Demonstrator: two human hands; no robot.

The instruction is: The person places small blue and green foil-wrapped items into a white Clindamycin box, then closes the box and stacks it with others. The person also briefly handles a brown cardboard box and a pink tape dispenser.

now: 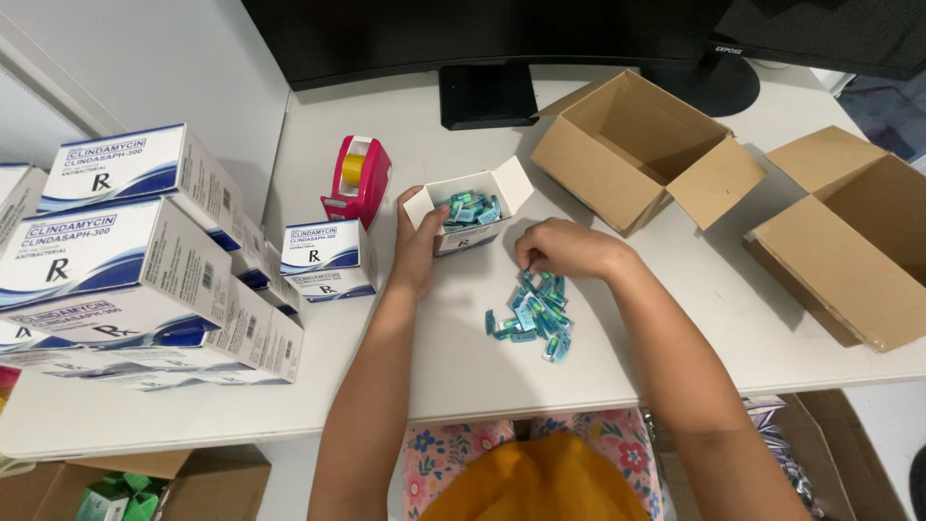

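On the white counter, the left hand holds a small white carton with its flaps open, the fingers wrapped around its left end and clamped on it, thumb at the rim. The carton is partly filled with little teal blister packets. Just beside it, toward the person, the right hand rests over a loose heap of the same teal packets lying on the counter; its fingers are drawn together, pinched on the top of the heap, though which packet they grip cannot be told. To the left of the held carton stands a closed white and blue box, with a red tape dispenser behind it holding a yellow roll. Further left, larger white and blue boxes are stacked in a pile. To the right sit two open brown cardboard boxes, one near the monitor stand and another at the counter's right edge. A dark monitor runs along the back.
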